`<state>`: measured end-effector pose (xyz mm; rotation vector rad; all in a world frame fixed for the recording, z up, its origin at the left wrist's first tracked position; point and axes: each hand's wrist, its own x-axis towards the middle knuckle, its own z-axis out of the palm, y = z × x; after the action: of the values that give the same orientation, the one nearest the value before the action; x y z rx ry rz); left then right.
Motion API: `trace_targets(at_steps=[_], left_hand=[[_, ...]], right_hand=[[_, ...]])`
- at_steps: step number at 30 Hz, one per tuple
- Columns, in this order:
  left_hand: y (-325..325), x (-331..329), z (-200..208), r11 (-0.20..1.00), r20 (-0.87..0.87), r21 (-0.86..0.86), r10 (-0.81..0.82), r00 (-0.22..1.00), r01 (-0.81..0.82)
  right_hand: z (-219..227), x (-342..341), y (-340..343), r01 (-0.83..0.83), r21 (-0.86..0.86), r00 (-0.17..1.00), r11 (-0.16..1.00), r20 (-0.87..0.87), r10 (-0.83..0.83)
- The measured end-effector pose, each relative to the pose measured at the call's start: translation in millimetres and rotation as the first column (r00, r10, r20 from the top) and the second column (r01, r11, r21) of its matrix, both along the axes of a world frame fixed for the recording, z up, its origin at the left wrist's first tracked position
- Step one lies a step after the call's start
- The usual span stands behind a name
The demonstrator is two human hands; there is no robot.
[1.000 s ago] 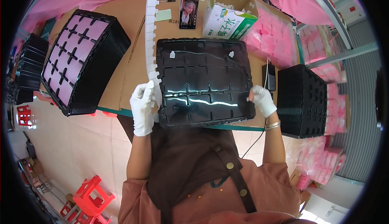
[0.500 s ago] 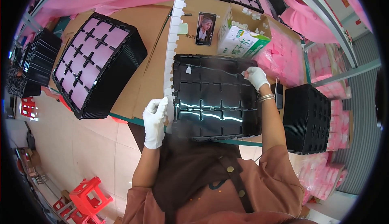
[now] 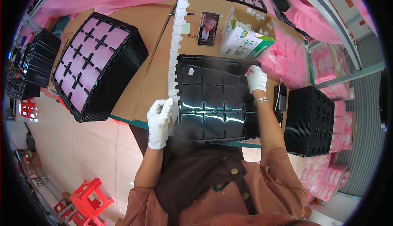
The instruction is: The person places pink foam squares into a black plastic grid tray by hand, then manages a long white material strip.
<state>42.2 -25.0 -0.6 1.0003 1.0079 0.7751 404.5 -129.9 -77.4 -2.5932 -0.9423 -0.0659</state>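
Note:
A black plastic tray (image 3: 213, 91) with cross-shaped ridges lies in front of me, shiny across its middle. One small white tag (image 3: 191, 71) sits near its far left corner. My right hand (image 3: 257, 80), in a white glove, is over the tray's far right corner with its fingertips pinched on a small white piece, apparently a similar tag. Along the tray's left edge runs a long white strip (image 3: 179, 25) with notched edges. Beside the strip's near end, my gloved left hand (image 3: 159, 123) is closed, thumb and fingers together; whatever they may hold is hidden.
Beyond the tray lie a phone (image 3: 208, 29) showing a person and an open carton (image 3: 245, 40) with white scraps. Pink plastic-wrapped packs (image 3: 286, 54) lie to its right. Black tray stacks stand left (image 3: 102, 66) and right (image 3: 310, 121). Red stools (image 3: 91, 197) are on the floor.
My right hand has shifted slightly left over the tray's far corner, its wrist turning more upright. My left hand has barely moved. The tag on the tray stays put.

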Motion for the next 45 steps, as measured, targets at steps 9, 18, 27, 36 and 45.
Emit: trace_targets(at_steps=[9, 18, 27, 36, 45], left_hand=[[-1.0, -1.0, -1.8, 1.000, 0.010, 0.009, 0.016, 1.000, -0.016], [-4.4, -3.1, -4.4, 1.000, 0.008, 0.000, 0.004, 1.000, -0.004], [-6.5, -0.2, -4.3, 1.000, -0.022, -0.018, 0.004, 1.000, -0.005], [0.4, -6.0, -6.0, 1.000, -0.001, 0.002, 0.000, 1.000, 0.000], [7.9, -17.7, -3.8, 0.999, 0.082, -0.033, 0.027, 0.996, -0.024]], right_hand=[[-3.1, 13.3, -8.6, -0.223, -0.103, 0.962, 0.969, 0.135, 0.236], [10.6, -0.1, -4.9, -0.178, -0.085, 0.970, 0.980, 0.153, 0.190], [4.5, -2.9, -6.6, -0.097, -0.093, 0.984, 0.991, 0.142, 0.110], [8.2, 12.6, -32.5, -0.162, 0.417, 0.893, 0.894, -0.322, 0.313], [24.8, -124.3, 109.4, -0.544, 0.025, 0.834, 0.839, -0.098, 0.544]])
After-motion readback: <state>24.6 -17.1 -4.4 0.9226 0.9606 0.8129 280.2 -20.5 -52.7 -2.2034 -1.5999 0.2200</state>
